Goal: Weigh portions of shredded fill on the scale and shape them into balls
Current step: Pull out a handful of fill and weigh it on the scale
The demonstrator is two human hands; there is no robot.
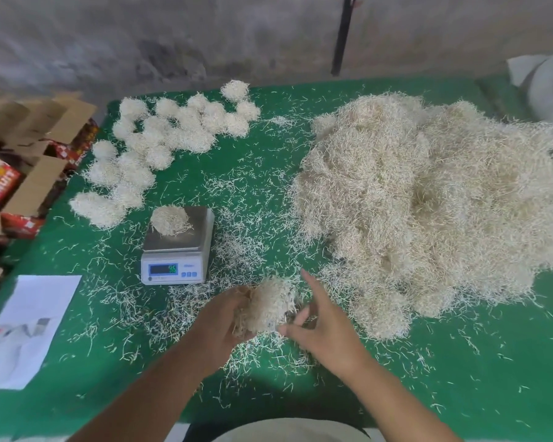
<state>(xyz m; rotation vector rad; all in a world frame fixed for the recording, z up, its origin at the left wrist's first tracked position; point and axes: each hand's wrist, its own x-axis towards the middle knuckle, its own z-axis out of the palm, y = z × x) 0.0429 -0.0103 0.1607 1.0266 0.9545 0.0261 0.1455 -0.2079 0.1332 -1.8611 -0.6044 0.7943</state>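
Pale, straw-like shredded fill clump (pixel 270 306) is sitting fuzzy and rounded near the green table's (pixel 460 362) front edge, left hand (pixel 224 320) cupping it, right hand (pixel 323 330) pinching its side.

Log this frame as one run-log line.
left hand: holds clump | right hand: fingers at clump | scale: one portion on it | finished balls: far left | big pile: right

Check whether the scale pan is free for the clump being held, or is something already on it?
Not free: a fill portion already sits on the scale pan, while both hands hold the clump.
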